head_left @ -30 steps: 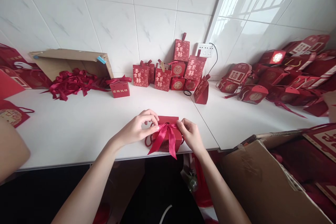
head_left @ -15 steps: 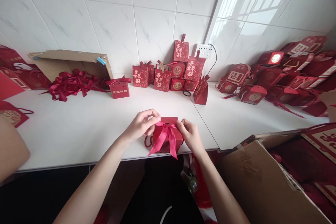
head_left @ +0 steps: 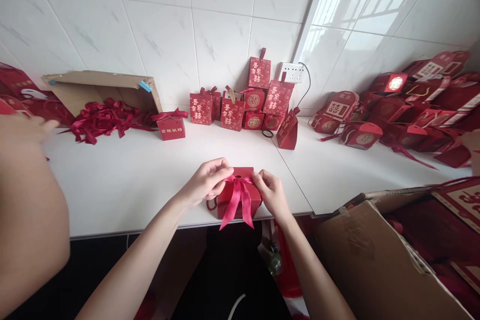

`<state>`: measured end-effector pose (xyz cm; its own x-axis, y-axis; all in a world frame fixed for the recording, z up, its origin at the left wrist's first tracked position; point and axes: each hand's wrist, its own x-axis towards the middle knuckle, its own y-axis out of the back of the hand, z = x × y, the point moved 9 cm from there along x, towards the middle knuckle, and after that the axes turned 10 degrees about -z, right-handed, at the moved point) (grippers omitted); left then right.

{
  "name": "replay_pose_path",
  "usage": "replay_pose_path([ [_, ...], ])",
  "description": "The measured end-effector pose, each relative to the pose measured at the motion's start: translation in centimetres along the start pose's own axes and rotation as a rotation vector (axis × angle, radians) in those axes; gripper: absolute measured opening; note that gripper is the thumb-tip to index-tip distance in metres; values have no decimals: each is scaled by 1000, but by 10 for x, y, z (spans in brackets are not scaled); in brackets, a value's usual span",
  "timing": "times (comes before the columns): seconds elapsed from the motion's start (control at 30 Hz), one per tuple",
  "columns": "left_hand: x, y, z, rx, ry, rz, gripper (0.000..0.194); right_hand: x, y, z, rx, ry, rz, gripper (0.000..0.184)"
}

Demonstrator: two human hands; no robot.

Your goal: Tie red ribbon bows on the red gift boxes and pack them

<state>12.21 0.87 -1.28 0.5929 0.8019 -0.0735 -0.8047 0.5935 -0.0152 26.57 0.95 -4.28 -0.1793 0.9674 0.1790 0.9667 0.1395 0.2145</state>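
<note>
A small red gift box stands at the near edge of the white table, with a red satin ribbon tied over its top and two tails hanging down its front. My left hand pinches the ribbon's left loop at the top of the box. On the other side, my right hand pinches the right loop. Both hands have their fingers closed on the ribbon.
Another person's arm reaches in from the left. A cardboard box spills loose red ribbons. Finished red boxes stack against the tiled wall, more red boxes pile at the right, and an open carton sits near right.
My left hand has shifted right, closer to the knot. The ribbon tails hang narrower. The other person's arm has moved far into view from the left.
</note>
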Motion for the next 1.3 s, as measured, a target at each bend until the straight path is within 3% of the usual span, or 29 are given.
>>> replay_pose_path([
  [0.2,-1,6,-4,-27,17,25,28,0,-1,0,-1,-4,5,42],
  [0.47,-5,33,-19,44,26,150,33,0,0,-1,-6,10,3,41],
  [0.67,-11,38,-29,-5,20,197,30,0,-1,-1,-4,15,-7,41],
  [0.87,-25,37,-20,40,-111,435,20,1,-3,-1,12,12,-16,41],
  [1.13,-18,29,-19,83,-17,308,19,2,-4,-2,5,26,-18,41],
  [1.3,-28,46,-6,240,-44,508,14,1,-7,0,30,10,-34,41],
])
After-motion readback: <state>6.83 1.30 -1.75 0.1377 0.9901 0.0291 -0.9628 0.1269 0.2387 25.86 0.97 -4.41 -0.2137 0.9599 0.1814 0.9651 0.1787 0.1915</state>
